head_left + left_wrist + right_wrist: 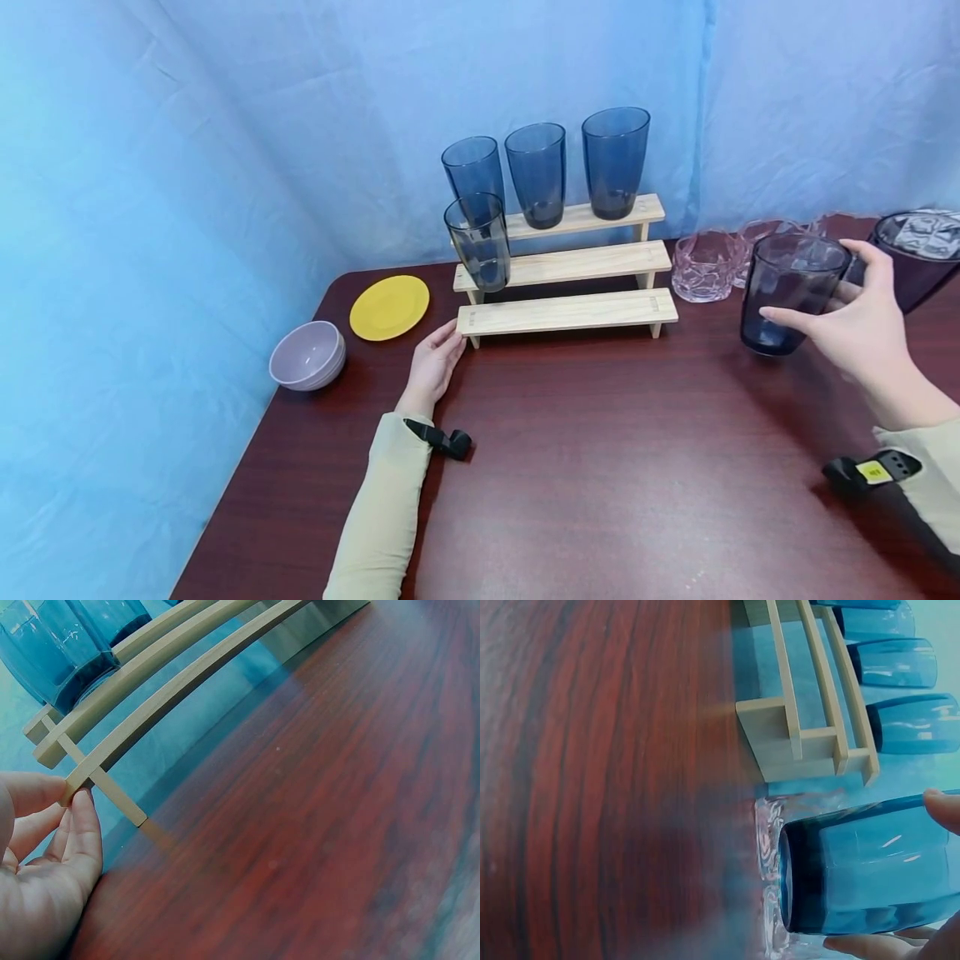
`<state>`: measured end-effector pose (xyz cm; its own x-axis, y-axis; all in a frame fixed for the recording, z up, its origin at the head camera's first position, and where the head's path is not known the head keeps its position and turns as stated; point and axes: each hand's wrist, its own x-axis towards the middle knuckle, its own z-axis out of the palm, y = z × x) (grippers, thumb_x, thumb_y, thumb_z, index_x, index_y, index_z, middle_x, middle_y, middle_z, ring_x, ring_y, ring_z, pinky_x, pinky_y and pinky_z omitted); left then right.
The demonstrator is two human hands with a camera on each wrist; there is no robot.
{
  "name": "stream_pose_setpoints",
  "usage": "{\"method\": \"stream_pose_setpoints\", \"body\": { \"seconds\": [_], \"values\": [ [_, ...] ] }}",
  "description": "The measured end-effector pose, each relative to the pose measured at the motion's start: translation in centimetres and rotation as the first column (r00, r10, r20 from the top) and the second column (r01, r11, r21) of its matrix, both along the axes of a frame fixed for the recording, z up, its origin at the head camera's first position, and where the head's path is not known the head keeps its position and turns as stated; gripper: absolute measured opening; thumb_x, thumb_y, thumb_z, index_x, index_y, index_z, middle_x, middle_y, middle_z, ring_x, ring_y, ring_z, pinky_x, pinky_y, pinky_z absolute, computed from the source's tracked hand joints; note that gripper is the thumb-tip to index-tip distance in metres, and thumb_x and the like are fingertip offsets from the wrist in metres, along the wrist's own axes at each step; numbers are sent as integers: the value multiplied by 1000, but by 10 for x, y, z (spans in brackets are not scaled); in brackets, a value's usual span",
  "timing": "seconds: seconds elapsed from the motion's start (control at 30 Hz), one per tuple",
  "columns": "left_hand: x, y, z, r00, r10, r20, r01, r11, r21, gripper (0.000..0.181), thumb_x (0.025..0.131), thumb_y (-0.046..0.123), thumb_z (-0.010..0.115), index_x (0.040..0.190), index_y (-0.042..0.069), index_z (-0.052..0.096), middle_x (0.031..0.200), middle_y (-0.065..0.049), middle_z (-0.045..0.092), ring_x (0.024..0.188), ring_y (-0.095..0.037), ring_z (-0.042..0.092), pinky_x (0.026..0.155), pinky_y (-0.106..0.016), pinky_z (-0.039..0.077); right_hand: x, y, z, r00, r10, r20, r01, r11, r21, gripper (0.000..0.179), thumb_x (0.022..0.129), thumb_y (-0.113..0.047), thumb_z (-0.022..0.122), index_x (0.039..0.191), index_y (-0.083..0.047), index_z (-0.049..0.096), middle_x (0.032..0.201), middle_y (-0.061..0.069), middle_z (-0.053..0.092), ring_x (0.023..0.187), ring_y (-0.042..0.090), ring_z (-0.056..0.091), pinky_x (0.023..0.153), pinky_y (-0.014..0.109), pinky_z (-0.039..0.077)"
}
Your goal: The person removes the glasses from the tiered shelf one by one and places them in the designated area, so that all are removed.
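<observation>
A wooden three-tier stand [567, 312] stands at the back of the table. My left hand [434, 364] pinches the left end of its lowest board, thumb above and fingers below in the left wrist view. A dark blue glass tumbler [783, 292] is gripped around its side by my right hand [862, 321], upright in the head view and to the right of the stand. On the top board are a left tumbler [472, 167], a middle tumbler [537, 175] and a right tumbler [615, 162]. One more tumbler [480, 250] sits at the middle board's left end.
Pinkish clear glasses [703, 271] stand right of the stand, partly behind the held tumbler. Another dark tumbler [911, 267] is at the far right edge. A yellow plate [390, 308] and a pale purple bowl [307, 358] lie on the left. A blue curtain [360, 100] hangs behind.
</observation>
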<state>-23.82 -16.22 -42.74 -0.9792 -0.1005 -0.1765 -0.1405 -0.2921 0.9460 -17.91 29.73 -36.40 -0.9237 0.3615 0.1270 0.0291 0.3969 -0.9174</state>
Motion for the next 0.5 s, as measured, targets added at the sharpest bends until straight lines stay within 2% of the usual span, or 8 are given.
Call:
{"method": "stream_pose_setpoints", "body": {
  "seconds": [0.1,0.2,0.27,0.33,0.43,0.5],
  "values": [
    [0,-1,0,1000,-2,-7,2,1000,-1,43,96,-3,48,139,-5,42,142,-21,44,109,-14,55,93,-21,48,-7,12,-11,1000,15,1,-15,1000,-4,104,70,-15,84,142,-41,13,95,-15,49,78,-13,50,56,8,47],
    [0,-2,0,1000,-3,-6,3,1000,2,43,96,-2,48,139,-5,43,142,-20,45,106,-11,56,89,-18,49,-8,12,-11,999,-1,52,-1,999,36,106,71,-21,84,143,-41,9,100,-9,47,80,-12,46,56,8,46],
    [-1,-2,-1,1000,-5,-6,5,1000,-1,43,96,-2,48,139,-5,43,142,-20,45,106,-11,56,87,-16,49,-11,17,-17,998,-7,55,4,999,54,106,70,-24,84,142,-43,8,101,-11,48,79,-13,46,55,7,45],
    [-1,-3,-2,1000,-3,-7,3,1000,-2,43,96,-2,48,139,-5,43,141,-20,45,106,-11,55,85,-15,50,-10,14,-15,996,-16,88,11,998,60,107,72,-25,83,143,-42,5,104,-9,46,80,-13,44,59,5,44],
    [-1,-2,-2,1000,-1,-9,1,1000,1,43,96,-2,48,138,-5,43,141,-20,45,108,-13,55,84,-15,50,-20,29,-33,997,-21,75,18,999,44,108,69,-27,84,141,-46,6,106,-12,47,81,-13,47,59,5,45],
    [-1,-1,-2,1000,-8,-9,8,1000,6,43,96,-3,48,138,-5,43,141,-20,45,107,-12,55,85,-15,50,-24,36,-41,995,-35,89,31,998,49,109,69,-29,84,141,-47,4,116,-4,48,91,-6,51,68,10,50]
  ]
}}
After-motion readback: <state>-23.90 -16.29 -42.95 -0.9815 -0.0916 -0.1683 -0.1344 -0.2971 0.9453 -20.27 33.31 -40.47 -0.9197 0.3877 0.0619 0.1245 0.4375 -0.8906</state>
